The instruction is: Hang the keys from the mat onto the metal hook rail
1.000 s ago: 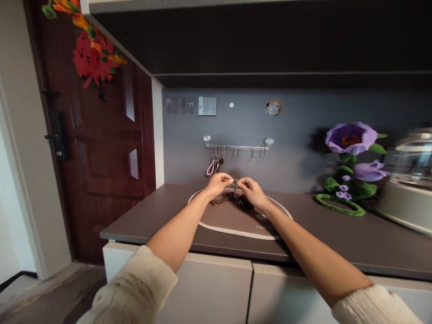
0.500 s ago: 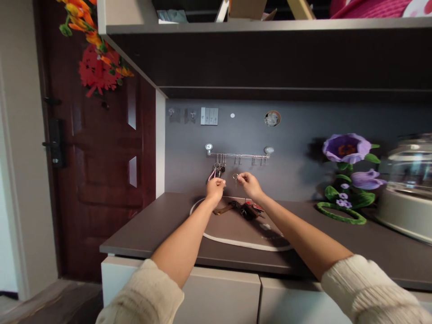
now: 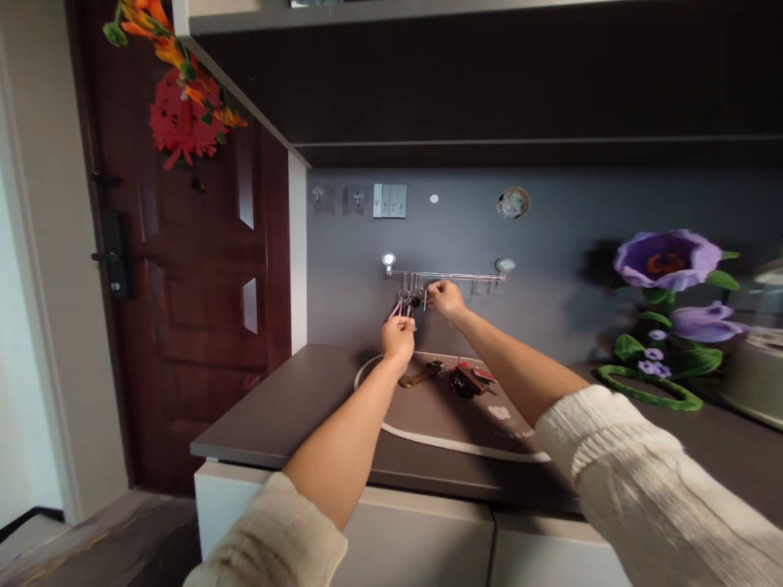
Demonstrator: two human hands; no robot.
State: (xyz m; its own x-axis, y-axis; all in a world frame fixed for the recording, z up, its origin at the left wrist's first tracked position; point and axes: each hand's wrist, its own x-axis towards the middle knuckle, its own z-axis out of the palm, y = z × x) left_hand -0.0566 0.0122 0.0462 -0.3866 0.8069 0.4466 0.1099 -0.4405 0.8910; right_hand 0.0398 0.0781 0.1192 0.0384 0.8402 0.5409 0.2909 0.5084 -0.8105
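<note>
A wall-mounted hook rail carries a bunch of keys with a pink strap near its left end. Just below that bunch, my left hand has its fingers pinched together; what lies between them is hidden. My right hand is closed on a key ring with a key hanging from it, held close to the rail's hooks and right of the hanging bunch. On the brown mat beneath lies another bunch of keys with dark and red parts and a brown strap.
An overhead shelf juts out above. Purple knitted flowers and a glass-topped appliance stand on the counter at right. A dark red door is at left. Switches sit above the rail.
My right hand has moved up and left with the key ring, reaching the rail's hooks. My left hand has shifted slightly up and right. The view has tilted down and come closer.
</note>
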